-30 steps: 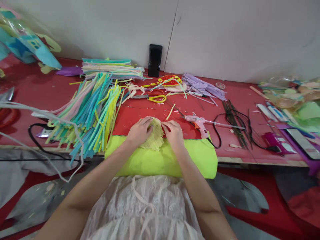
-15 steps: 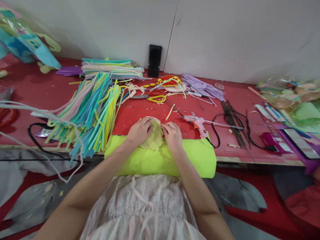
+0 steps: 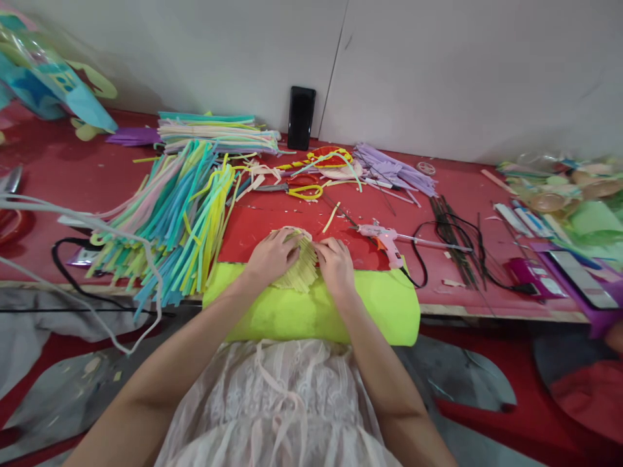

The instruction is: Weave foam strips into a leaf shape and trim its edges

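Observation:
A rounded, fan-like piece of pale yellow strips (image 3: pixel 302 269) lies at the table's front, partly on red board and partly on a bright yellow-green sheet (image 3: pixel 292 314). My left hand (image 3: pixel 273 254) grips it from the left, its fingers bent over the top. At the right edge of the same piece, my right hand (image 3: pixel 335 261) has thumb and forefinger pinched together on its rim. Fingers hide part of the piece. Close by on the right rests a pink glue gun (image 3: pixel 387 239), and a single pale yellow strip (image 3: pixel 331 217) lies just beyond my hands.
Coloured fuzzy strips (image 3: pixel 170 214) are heaped on the left. Scissors with yellow handles (image 3: pixel 304 192) and purple strips (image 3: pixel 396 168) lie behind. A black phone (image 3: pixel 302 118) leans on the wall. Dark cable (image 3: pixel 481 250) and thin rods are at right; a white cable (image 3: pixel 156 285) hangs left.
My left hand has shifted very slightly over the yellow piece, its fingers reaching a little further right. My right hand stays at the rim, almost unmoved.

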### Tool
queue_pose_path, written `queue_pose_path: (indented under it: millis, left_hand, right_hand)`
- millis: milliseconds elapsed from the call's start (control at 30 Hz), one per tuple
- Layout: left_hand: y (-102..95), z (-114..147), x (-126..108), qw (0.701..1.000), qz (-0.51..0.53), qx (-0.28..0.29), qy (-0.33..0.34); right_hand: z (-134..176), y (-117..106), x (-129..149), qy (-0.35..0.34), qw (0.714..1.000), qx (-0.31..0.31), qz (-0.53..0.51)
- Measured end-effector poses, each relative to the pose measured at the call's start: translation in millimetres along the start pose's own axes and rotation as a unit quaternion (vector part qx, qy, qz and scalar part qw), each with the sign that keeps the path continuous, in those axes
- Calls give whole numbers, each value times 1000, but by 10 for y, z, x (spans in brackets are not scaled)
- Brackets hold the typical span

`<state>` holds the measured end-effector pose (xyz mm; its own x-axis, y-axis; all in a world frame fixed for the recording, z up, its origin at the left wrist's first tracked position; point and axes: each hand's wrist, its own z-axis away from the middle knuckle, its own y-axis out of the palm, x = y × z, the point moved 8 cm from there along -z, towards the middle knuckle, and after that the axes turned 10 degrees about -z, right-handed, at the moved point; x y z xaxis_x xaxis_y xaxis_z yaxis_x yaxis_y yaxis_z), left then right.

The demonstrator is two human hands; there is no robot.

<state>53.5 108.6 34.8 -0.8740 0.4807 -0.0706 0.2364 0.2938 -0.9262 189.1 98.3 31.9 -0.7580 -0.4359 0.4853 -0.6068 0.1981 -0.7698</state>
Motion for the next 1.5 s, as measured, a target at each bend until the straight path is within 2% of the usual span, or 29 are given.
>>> queue_pose_path:
  millis: [333, 767, 1033, 1500]
  left_hand:
    - [-41, -16, -27, 1000, -17, -6, 4]
    - [-12, -7, -22, 1000, -4, 3, 6]
    - [-1, 14, -14, 1000, -16, 5, -15]
    - [-6, -8, -45, 999, -40, 13, 4]
  right_hand:
    - [79, -16, 12, 6, 1000, -13, -20]
    - [90, -20, 100, -6, 1000, -5, 6]
    - [83, -30, 117, -22, 1000, -17, 4]
    - [84, -16, 117, -15, 1000, -5, 5]
